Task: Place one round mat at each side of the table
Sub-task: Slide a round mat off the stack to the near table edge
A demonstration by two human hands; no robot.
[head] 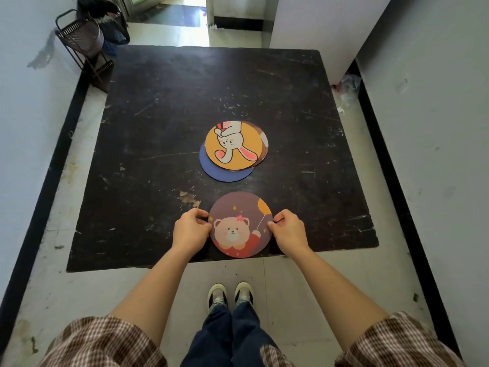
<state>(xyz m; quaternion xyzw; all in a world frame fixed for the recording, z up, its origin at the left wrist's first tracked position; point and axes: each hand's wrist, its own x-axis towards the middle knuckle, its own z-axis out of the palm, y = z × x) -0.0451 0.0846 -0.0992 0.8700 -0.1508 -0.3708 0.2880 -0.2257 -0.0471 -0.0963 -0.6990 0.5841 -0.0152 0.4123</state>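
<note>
A round mat with a bear picture (240, 225) lies flat on the black table (158, 128), close to its near edge. My left hand (191, 229) pinches the mat's left rim and my right hand (288, 229) pinches its right rim. In the middle of the table sits a loose stack of round mats: an orange rabbit mat (234, 145) on top, a blue mat (209, 168) peeking out below at the left, and a brown one (265, 144) showing at the right.
The table stands on a pale tiled floor between two white walls. A black wire rack (82, 46) with dark cloth stands at the far left corner. Plastic litter (348, 87) lies on the floor at the right. My feet (229, 295) stand just before the near edge.
</note>
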